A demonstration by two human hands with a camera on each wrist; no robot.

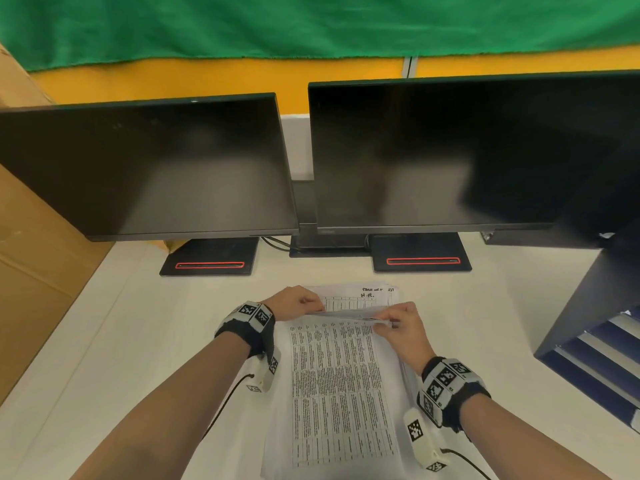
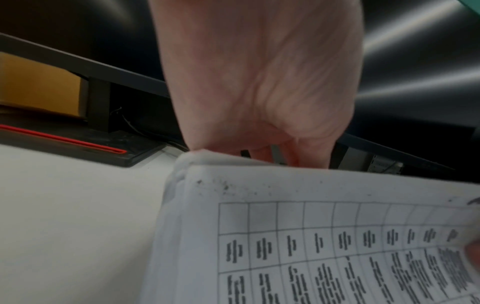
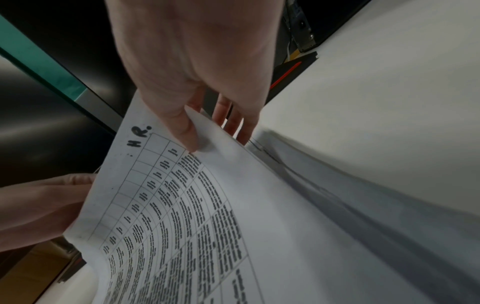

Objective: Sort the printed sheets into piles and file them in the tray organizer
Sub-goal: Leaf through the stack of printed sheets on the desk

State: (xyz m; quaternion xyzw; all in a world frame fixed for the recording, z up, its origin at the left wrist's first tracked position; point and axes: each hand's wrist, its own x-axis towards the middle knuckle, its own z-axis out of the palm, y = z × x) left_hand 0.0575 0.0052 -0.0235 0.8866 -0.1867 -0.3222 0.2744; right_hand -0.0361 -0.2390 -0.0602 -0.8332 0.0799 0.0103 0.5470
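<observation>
top printed sheet (image 1: 341,386) on the paper pile (image 1: 360,296), white desk (image 1: 121,341). far edge pinched up by left hand (image 1: 294,303) and right hand (image 1: 403,325). thin, floppy, maybe tears easily; best held by both corners.

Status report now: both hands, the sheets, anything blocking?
Left hand and right hand both pinch top sheet at far edge, lifted off stack. Tray organizer at right, not yet used. Nothing blocking.

printed sheets (image 1: 341,386) stacked, top edge lifted
</observation>
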